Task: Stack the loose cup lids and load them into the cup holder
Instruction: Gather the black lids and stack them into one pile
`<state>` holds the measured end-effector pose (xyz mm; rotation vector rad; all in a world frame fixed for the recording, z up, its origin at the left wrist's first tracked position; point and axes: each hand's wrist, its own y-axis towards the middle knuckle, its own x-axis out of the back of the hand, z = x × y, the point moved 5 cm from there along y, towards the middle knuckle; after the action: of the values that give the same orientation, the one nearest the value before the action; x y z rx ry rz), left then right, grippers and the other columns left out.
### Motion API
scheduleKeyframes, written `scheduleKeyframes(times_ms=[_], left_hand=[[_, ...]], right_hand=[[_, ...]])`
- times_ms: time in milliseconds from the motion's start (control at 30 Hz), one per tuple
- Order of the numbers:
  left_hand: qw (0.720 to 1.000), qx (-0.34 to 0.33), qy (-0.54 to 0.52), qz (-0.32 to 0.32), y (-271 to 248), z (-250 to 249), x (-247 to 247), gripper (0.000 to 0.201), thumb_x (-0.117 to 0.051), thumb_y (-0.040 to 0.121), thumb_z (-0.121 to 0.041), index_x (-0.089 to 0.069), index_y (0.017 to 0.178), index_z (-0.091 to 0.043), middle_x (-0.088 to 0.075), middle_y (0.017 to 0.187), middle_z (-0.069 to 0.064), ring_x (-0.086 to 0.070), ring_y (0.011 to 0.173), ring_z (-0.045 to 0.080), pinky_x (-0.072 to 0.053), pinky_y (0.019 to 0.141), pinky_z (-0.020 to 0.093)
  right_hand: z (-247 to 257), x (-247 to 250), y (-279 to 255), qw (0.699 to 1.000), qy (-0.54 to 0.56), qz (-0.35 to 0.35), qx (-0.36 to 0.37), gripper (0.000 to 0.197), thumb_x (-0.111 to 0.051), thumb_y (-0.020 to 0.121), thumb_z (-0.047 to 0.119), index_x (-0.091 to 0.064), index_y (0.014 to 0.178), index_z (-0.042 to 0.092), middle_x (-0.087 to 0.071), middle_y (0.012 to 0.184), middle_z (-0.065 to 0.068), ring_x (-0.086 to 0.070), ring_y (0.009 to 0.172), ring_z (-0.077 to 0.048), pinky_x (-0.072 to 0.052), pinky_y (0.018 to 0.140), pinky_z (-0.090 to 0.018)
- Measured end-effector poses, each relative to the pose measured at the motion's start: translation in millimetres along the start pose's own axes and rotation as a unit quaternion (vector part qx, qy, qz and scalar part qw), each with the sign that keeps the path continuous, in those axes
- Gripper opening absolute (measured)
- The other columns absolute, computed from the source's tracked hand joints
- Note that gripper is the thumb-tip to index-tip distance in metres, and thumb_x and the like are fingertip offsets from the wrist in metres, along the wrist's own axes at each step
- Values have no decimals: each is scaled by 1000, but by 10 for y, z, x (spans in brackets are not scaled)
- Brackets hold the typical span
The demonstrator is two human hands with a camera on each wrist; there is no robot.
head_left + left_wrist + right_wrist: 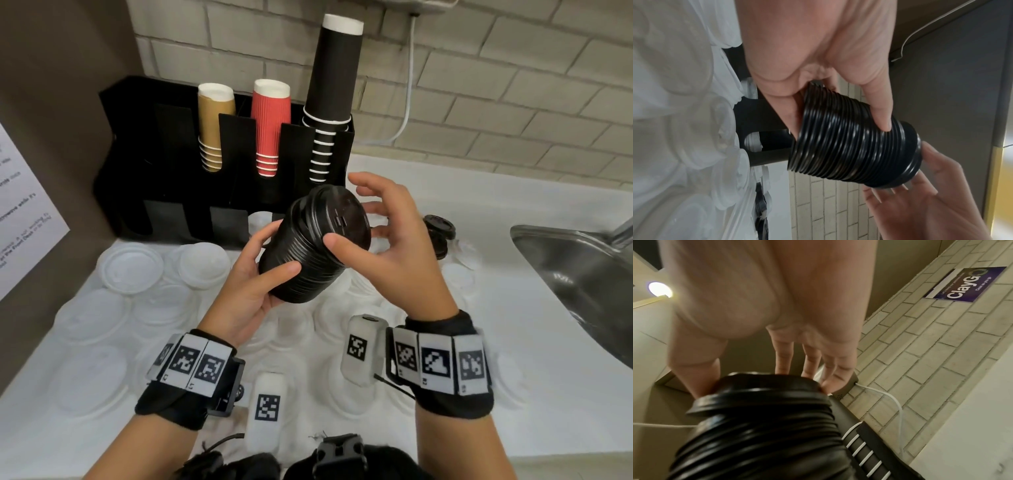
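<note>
A tall stack of black cup lids (308, 253) is held tilted in the air in front of the black cup holder (164, 164). My left hand (274, 253) grips the stack's lower part, thumb across its side and fingers behind. My right hand (356, 226) pinches the top lid, thumb on the near rim and fingertips on the far rim. The left wrist view shows the ribbed stack (849, 146) with my left thumb on it and the right hand (920, 203) at its far end. In the right wrist view the stack (760, 426) fills the bottom.
Gold cups (214, 126), red cups (269, 126) and black cups (332, 85) stand in the holder's back slots. Several clear lids (130, 263) cover the white counter. A few loose black lids (440, 229) lie at the right, near a steel sink (575, 274).
</note>
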<state>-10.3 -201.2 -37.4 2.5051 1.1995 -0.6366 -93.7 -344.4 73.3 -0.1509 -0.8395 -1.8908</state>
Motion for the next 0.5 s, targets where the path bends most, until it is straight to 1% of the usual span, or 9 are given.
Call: scheduleKeyframes(times_ms=[67, 167, 267, 333, 500], left_hand=[[1000, -1, 12, 8, -11, -9, -11, 63, -79, 64, -25, -59, 123, -39, -65, 125, 3, -64, 114, 23, -57, 76, 31], [999, -2, 25, 20, -18, -22, -29, 60, -80, 63, -26, -63, 117, -45, -65, 124, 1, -64, 114, 21, -56, 76, 30], [999, -4, 31, 21, -22, -25, -38, 59, -80, 63, -26, -63, 117, -45, -63, 126, 3, -63, 115, 23, -56, 77, 31], [999, -4, 30, 21, -23, -26, -43, 58, -80, 63, -27, -63, 116, -46, -64, 125, 3, -63, 115, 23, -56, 76, 31], [999, -2, 31, 18, -19, -18, -48, 58, -80, 63, -27, -63, 115, -47, -66, 123, 0, -64, 114, 23, -57, 76, 31]], right_hand=[[-4, -1, 15, 1000, -2, -4, 2, 60, -75, 76, 27, -49, 130, 30, -50, 123, 8, -54, 111, -5, -46, 84, -14], [4, -14, 29, 1000, -3, 7, -1, 62, -73, 78, 20, -49, 134, 27, -53, 124, 8, -56, 110, -4, -46, 84, -13], [33, -23, 38, 1000, 0, 26, 7, 68, -71, 76, 17, -46, 138, 27, -54, 124, 8, -55, 107, 2, -43, 85, -10], [56, -29, 36, 999, -1, 35, 17, 71, -70, 74, 17, -44, 139, 27, -54, 123, 8, -54, 107, 5, -41, 85, -7], [56, -41, 31, 998, -20, 47, 26, 78, -73, 72, 16, -40, 142, 28, -53, 124, 7, -51, 112, 4, -40, 88, -8]])
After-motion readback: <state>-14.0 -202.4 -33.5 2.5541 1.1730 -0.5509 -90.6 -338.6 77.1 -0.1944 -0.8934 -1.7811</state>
